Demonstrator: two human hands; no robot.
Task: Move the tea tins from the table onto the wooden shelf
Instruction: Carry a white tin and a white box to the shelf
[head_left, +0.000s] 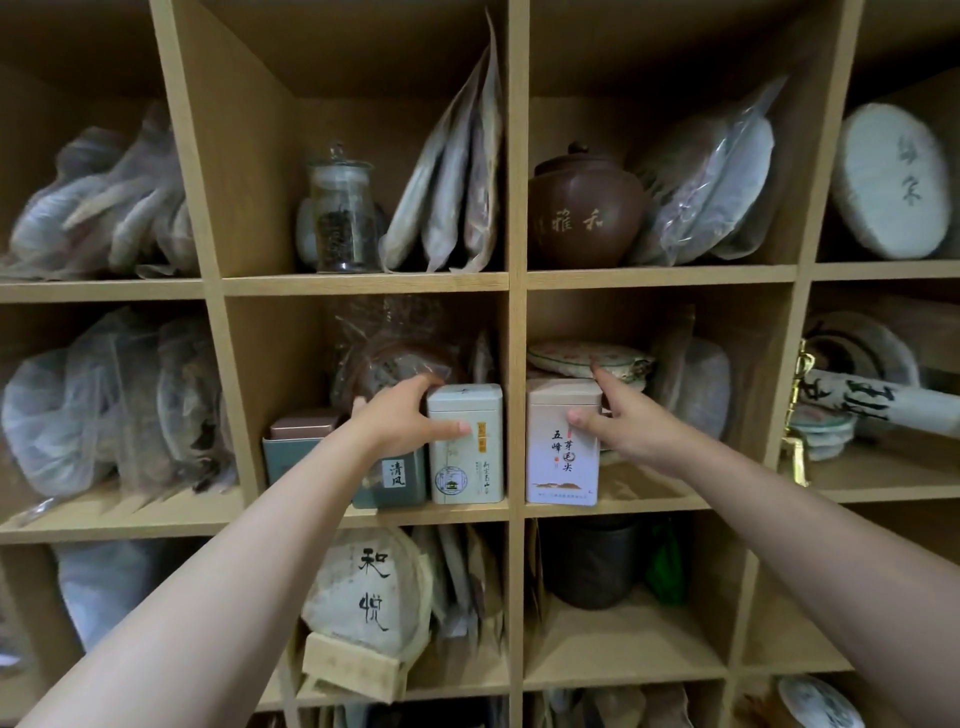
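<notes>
Left hand (402, 421) pinches the green tin (466, 447), right hand (631, 423) the white tin (562, 447); slide both back squarely before loosening fingers.

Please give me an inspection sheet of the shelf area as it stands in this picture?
Surface: wooden shelf, a grid of open cubbies; the table is out of view.
Job's things: pale green tin upright in the middle cubby beside two dark teal tins; white tin upright in the next cubby to the right.
Clutter: bagged tea cakes, glass jar, brown clay pot.
Grippers: left hand grasps the pale green tin; right hand grips the white tin's upper right corner.
Cables: nothing seen.
Surroundings: nothing seen beyond the shelf.
</notes>
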